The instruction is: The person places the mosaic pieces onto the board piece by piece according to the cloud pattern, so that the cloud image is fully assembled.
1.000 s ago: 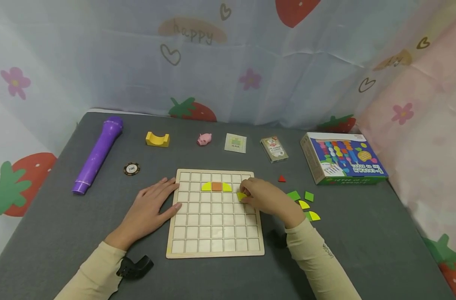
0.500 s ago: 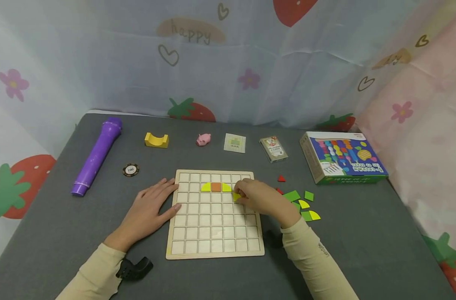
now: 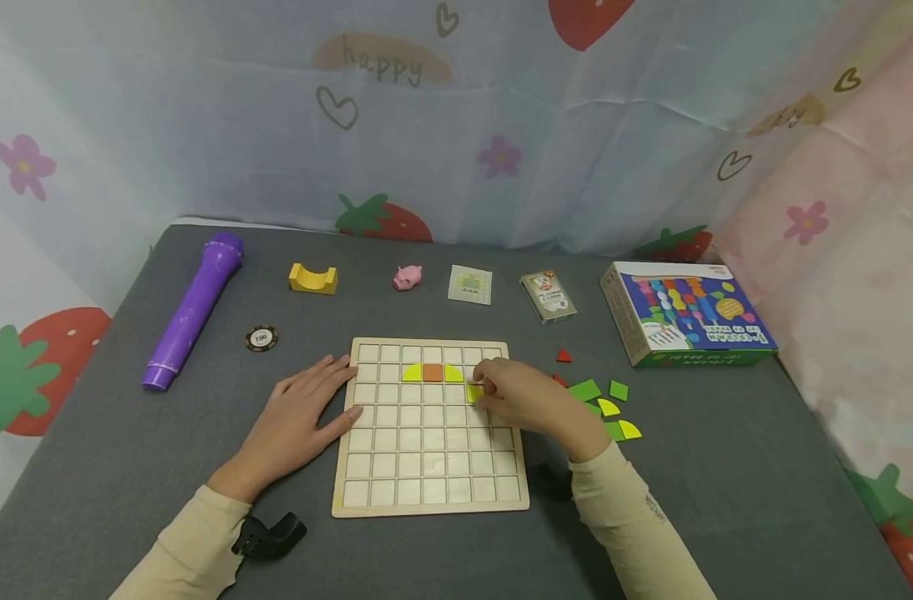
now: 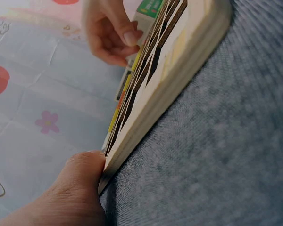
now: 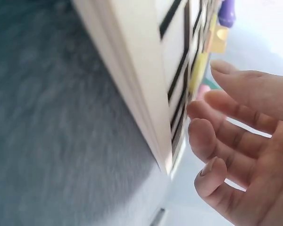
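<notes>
A wooden grid board (image 3: pixel 433 509) lies on the dark table. Set in its second row are a yellow quarter-circle tile (image 3: pixel 413 373), an orange square tile (image 3: pixel 432 373) and another yellow quarter-circle tile (image 3: pixel 453 374). My left hand (image 3: pixel 294 425) rests at the board's left edge, fingers extended, fingertips on the rim. Over the board's upper right is my right hand (image 3: pixel 527 400), beside a yellow tile (image 3: pixel 474 392) in the third row. That tile is partly covered by the fingertips. In the right wrist view the thumb (image 5: pixel 250 87) stands apart from the loosely bent fingers (image 5: pixel 203 139).
Right of the board lie several green and yellow tiles (image 3: pixel 609 407) and a red triangle tile (image 3: pixel 564 356). Behind stand a purple microphone (image 3: pixel 197 308), poker chip (image 3: pixel 262 338), yellow block (image 3: pixel 313 280), pink pig (image 3: pixel 407 277), patterned card (image 3: pixel 470 285), playing cards (image 3: pixel 549 297) and game box (image 3: pixel 692 317).
My right hand has moved slightly left with the yellow tile, which now lies in a third-row cell. Its fingers have parted a little. The left hand stays in place.
</notes>
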A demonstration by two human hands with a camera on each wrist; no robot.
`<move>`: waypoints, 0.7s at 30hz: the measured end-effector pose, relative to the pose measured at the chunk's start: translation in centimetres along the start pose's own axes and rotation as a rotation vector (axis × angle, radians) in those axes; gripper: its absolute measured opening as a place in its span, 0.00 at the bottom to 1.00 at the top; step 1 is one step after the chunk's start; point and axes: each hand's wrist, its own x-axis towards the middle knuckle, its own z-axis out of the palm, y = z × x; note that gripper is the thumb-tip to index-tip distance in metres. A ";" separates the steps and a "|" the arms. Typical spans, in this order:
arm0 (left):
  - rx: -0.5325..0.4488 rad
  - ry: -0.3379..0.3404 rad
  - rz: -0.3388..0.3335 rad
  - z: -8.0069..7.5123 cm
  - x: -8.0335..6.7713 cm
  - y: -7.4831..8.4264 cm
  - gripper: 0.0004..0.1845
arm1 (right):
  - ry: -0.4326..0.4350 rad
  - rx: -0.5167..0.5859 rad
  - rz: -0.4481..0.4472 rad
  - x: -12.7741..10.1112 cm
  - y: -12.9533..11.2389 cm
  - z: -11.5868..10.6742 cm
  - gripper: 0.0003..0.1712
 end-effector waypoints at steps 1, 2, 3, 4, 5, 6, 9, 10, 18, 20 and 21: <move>0.001 0.000 0.001 0.0 0.0 0.0 0.33 | 0.010 0.011 0.013 -0.4 0.2 -0.2 0.16; 0.000 0.000 0.002 0.0 0.0 0.0 0.33 | 0.022 0.012 0.022 -0.9 0.5 -0.4 0.17; 0.000 0.001 0.003 0.0 0.0 0.0 0.33 | 0.033 0.008 0.038 -1.4 0.9 -0.7 0.16; -0.001 0.002 0.004 0.1 0.0 0.0 0.33 | 0.047 -0.003 0.052 -2.0 1.3 -1.0 0.16; -0.004 0.003 0.005 0.1 0.0 0.0 0.33 | 0.056 -0.019 0.065 -2.7 1.9 -1.3 0.15; -0.006 0.005 0.006 0.1 0.0 0.1 0.33 | 0.065 -0.035 0.072 -3.4 2.5 -1.7 0.13; -0.012 0.010 0.008 0.2 0.0 0.2 0.33 | 0.062 -0.054 0.116 -5.7 4.6 -2.8 0.09; -0.013 0.011 0.008 0.2 -0.1 0.2 0.33 | 0.056 -0.053 0.127 -6.4 5.3 -3.2 0.08; -0.010 0.012 0.000 0.2 0.0 0.2 0.33 | 0.036 -0.027 0.190 -9.6 9.4 -3.7 0.12; -0.007 0.009 0.001 0.2 0.0 0.1 0.33 | 0.045 -0.015 0.195 -9.8 9.9 -3.3 0.13; -0.008 0.010 0.001 0.1 0.0 0.1 0.33 | 0.051 -0.008 0.198 -9.8 10.1 -3.1 0.13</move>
